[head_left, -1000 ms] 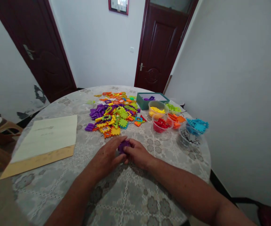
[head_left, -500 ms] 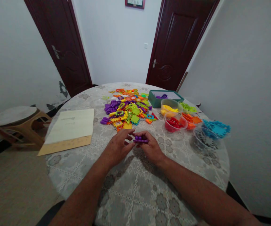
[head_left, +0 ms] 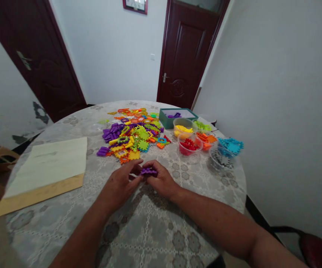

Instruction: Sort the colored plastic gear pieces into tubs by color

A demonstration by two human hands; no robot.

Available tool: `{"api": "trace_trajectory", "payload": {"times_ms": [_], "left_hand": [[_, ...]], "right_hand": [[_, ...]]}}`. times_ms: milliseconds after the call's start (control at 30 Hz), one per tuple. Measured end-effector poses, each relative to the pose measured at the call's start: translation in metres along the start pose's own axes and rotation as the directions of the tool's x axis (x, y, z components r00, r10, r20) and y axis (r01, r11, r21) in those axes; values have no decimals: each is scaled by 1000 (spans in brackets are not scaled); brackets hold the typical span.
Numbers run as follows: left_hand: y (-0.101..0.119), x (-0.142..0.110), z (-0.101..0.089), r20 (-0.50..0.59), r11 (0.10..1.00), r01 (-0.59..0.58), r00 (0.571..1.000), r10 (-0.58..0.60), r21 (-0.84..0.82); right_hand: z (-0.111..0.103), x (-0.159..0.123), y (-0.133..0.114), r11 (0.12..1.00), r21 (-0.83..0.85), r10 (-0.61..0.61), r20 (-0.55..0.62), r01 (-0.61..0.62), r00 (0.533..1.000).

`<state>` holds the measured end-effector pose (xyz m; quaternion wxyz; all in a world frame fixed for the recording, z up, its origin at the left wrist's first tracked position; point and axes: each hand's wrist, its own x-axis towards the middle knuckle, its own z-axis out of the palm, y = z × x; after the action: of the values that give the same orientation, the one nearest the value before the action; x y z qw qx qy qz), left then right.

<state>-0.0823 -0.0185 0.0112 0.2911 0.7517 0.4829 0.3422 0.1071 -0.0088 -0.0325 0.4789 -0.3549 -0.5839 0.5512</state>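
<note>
A purple toothed plastic piece (head_left: 148, 172) is pinched between both my hands just above the round table (head_left: 155, 230). My left hand (head_left: 119, 184) curls its fingers onto the piece's left side. My right hand (head_left: 161, 180) grips its right side with thumb and fingers closed. Just beyond my hands lies a heap of mixed coloured plastic pieces (head_left: 133, 134), purple, yellow, green and orange.
A teal box (head_left: 177, 117) and several clear tubs, sorted yellow (head_left: 183, 128), red (head_left: 188, 145), orange, green, blue (head_left: 230, 145) and dark, sit at the right. A paper sheet on a brown folder (head_left: 45, 167) lies left. Two dark doors stand behind.
Both hands stay on the purple piece and have turned it slightly in the fingers. The camera swung right and back left, so the scene shifted in view.
</note>
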Motion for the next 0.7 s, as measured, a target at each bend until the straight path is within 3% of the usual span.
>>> {"api": "trace_trajectory", "payload": {"times_ms": [100,233,333,400,467,600,700], "left_hand": [[0,1,-2,4,999,20,1000,-20,26],[-2,0,-1,-9,996,5,1000,-4,91],[-6,0,0,8,988,-7,1000,6,157],[-10,-1,0,9,981,-6,1000,4,192],[-14,-1,1,-6,976,2,1000,-1,219],[-20,-3,4,-37,964,10,999,0,266],[-22,-5,5,-70,948,0,997,23,317]], "right_hand": [[0,1,-1,1000,-2,10,1,-10,1000],[-11,5,-10,965,-260,-22,20,27,1000],[-28,12,-31,850,-525,31,142,48,989],[-43,21,-51,729,-679,121,259,92,958],[-62,36,-73,620,-778,227,303,103,925],[-108,94,-107,564,-820,383,156,-96,910],[-146,153,-120,481,-842,196,-171,-247,966]]}}
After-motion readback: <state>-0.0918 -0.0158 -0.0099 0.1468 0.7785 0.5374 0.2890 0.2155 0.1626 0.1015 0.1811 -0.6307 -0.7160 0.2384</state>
